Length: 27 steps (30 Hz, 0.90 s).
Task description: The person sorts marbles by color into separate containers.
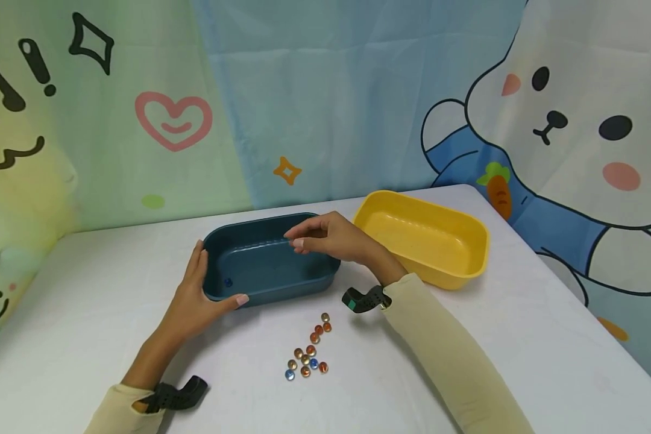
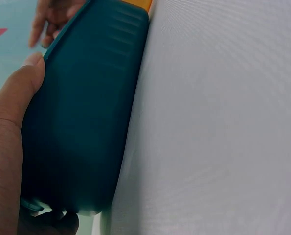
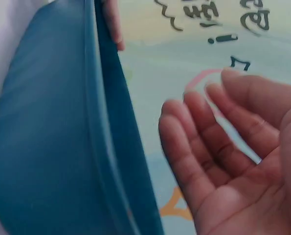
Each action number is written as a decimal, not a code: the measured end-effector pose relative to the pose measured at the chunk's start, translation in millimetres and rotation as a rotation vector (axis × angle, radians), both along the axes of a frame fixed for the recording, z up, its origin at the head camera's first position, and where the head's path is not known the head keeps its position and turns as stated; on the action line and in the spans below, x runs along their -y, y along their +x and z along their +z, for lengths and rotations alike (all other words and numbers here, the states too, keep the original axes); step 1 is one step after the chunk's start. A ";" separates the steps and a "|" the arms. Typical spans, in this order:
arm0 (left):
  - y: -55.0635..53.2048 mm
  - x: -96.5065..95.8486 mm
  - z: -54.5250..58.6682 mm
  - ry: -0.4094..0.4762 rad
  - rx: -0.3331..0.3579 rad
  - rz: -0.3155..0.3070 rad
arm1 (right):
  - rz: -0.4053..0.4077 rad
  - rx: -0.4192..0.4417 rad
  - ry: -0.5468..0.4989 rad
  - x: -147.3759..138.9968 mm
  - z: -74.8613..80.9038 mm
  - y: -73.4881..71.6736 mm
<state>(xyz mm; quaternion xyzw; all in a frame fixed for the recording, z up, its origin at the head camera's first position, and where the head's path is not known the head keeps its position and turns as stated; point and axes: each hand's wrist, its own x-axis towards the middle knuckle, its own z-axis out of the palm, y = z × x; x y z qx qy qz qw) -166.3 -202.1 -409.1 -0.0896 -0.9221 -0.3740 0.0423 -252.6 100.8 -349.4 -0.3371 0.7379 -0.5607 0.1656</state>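
Observation:
My left hand [image 1: 192,301] grips the left end of a dark blue plastic basin [image 1: 287,293], thumb on the near rim and fingers round the end. In the left wrist view the thumb [image 2: 30,81] presses at the rim. Inside the basin, near its left end, lies a small dark blue marble [image 1: 228,282]. Over the basin's right part hovers my right hand [image 1: 339,238], its fingers loosely bent. The right wrist view shows that hand [image 3: 228,156] with nothing in its palm or between its fingers.
Several orange, amber and blue glass marbles [image 1: 305,359] lie loose on the white tabletop [image 1: 412,374], in front of the basin. A yellow basin [image 1: 428,232] stands behind the right forearm. A cartoon-printed curtain [image 1: 325,90] hangs behind the table.

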 end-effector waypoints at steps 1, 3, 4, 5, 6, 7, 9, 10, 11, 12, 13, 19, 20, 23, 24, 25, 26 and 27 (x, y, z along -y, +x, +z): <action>0.0 0.1 0.0 -0.004 0.002 0.000 | 0.019 -0.006 -0.020 -0.2 1.0 3.4; 0.1 0.0 0.2 -0.006 0.005 0.000 | 0.068 -0.013 -0.067 0.3 3.4 10.9; 0.1 -0.2 0.4 -0.006 0.007 0.000 | 0.094 -0.014 -0.088 0.8 4.4 14.4; 0.0 -0.3 0.3 -0.006 0.008 -0.002 | 0.118 -0.018 -0.102 1.4 5.5 18.1; -0.2 -0.4 0.7 -0.007 0.009 -0.003 | 0.143 -0.023 -0.116 2.0 6.5 21.3; -0.4 -0.3 0.9 -0.007 0.008 -0.005 | 0.163 -0.035 -0.124 3.0 7.3 24.1; -0.4 -0.6 1.1 -0.005 0.005 -0.005 | 0.190 -0.054 -0.122 4.8 8.3 29.2; -0.3 -0.6 1.2 -0.002 0.005 -0.006 | 0.199 -0.062 -0.117 5.7 8.3 31.9; -0.2 -0.8 1.1 -0.002 0.005 -0.005 | 0.209 -0.071 -0.110 6.7 7.6 34.5; 0.1 -0.8 1.2 -0.002 0.006 -0.004 | 0.220 -0.077 -0.104 7.7 6.5 37.2; 0.5 -1.0 0.9 0.001 0.007 -0.002 | 0.234 -0.084 -0.094 8.9 5.2 40.2; 2.8 -1.6 3.3 -0.001 0.010 0.004 | 0.327 -0.099 -0.003 15.8 -3.5 61.0; 2.9 -1.7 3.5 -0.004 0.005 0.005 | 0.337 -0.098 0.010 16.5 -4.8 63.9; 3.1 -1.9 4.3 -0.006 0.006 0.007 | 0.369 -0.075 0.035 18.4 -9.2 70.6; 3.0 -2.0 4.1 -0.007 0.004 0.007 | 0.378 -0.072 0.046 19.1 -10.9 72.3; 2.6 -2.0 3.6 -0.007 0.003 0.007 | 0.389 -0.068 0.058 19.8 -12.8 73.8; 2.4 -2.0 3.2 -0.005 0.003 0.005 | 0.401 -0.061 0.072 20.5 -14.6 75.3; 2.2 -2.0 2.8 -0.002 0.006 0.005 | 0.413 -0.058 0.090 21.2 -16.5 76.8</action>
